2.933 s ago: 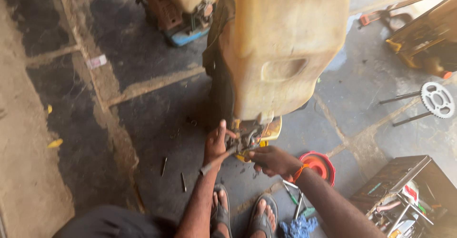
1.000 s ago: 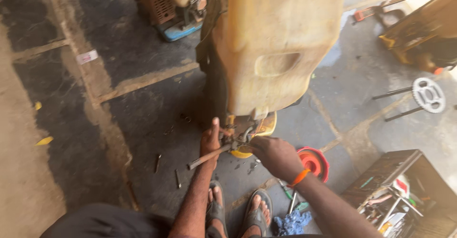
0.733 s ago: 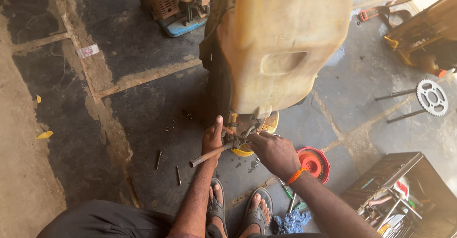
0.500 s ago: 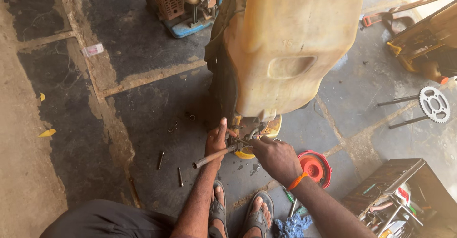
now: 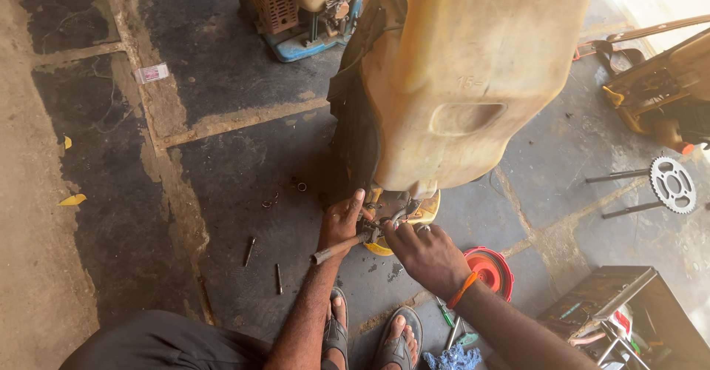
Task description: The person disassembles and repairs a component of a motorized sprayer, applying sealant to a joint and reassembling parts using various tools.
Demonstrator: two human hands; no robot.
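Observation:
A big yellowed plastic tank (image 5: 473, 81) of a sprayer machine stands upright in front of me, with dark straps along its left side. Under its base sits a metal fitting (image 5: 392, 211) over a yellow base (image 5: 425, 211). My left hand (image 5: 342, 222) grips a long metal tool (image 5: 336, 248) whose handle sticks out to the lower left; its head meets the fitting. My right hand (image 5: 423, 255), with an orange band at the wrist, is closed on the fitting at the tool's head. What the fingers pinch is hidden.
A red round cap (image 5: 488, 270) lies right of my hand. Loose bolts (image 5: 250, 251) lie on the stained concrete floor (image 5: 222, 170). A second machine (image 5: 296, 11) stands behind. A sprocket (image 5: 671, 185) and a black toolbox (image 5: 629, 311) are at right. My sandalled feet (image 5: 370, 333) are below.
Both hands have stayed at the fitting under the tank with the tool in the same place. Only the view has shifted slightly.

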